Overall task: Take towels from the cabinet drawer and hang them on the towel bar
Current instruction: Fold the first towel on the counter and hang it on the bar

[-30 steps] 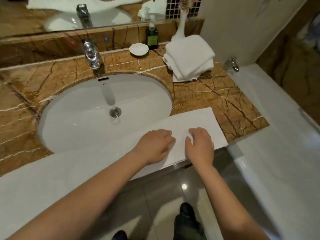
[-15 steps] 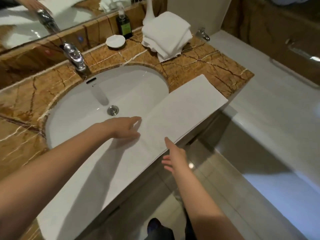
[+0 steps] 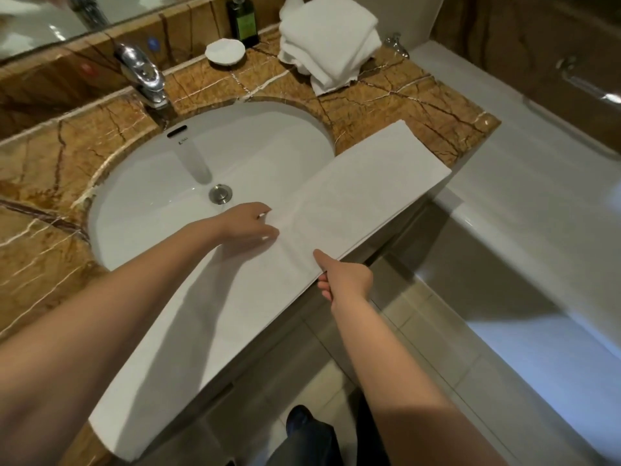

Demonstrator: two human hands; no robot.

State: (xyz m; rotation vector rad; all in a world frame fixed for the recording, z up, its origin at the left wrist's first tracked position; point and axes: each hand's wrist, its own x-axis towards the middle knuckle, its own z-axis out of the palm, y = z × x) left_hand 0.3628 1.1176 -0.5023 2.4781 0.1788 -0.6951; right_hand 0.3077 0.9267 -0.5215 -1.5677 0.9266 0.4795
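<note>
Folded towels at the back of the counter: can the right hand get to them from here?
Probably yes. The right hand pinches the long towel at the front edge, and only that towel and bare counter lie between it and the folded towels. It must let go first.

The left arm comes in from 8 o'clock; the left hand (image 3: 250,222) lies palm down, fingers straight toward 3 o'clock. The right arm comes from 5 o'clock; the right hand (image 3: 346,279) stretches its thumb to 11 o'clock upon the towel (image 3: 353,196), fingers curled beneath, seemingly pinching its edge.
</note>
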